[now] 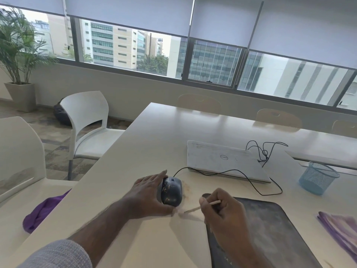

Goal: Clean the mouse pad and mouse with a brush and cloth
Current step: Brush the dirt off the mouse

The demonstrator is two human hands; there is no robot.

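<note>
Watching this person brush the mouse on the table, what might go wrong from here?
The left hand holds the dirty mouse beside the mouse pad, so dust brushed off may just settle on the table, where a brownish smear already shows. The mouse cable trails across the closed laptop; tugging the mouse might drag it. The right hand pinches a thin brush that looks blurred, so a quick stroke could flick grit onto the pad.

One mouse (171, 191), one laptop (226, 160), five chairs (90, 122)

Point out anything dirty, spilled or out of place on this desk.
The mouse is speckled with pale grime, and a brownish smear stains the table beside it. The mouse pad looks dusty and blotched. The left hand holds the mouse; the right hand grips a thin brush.
</note>
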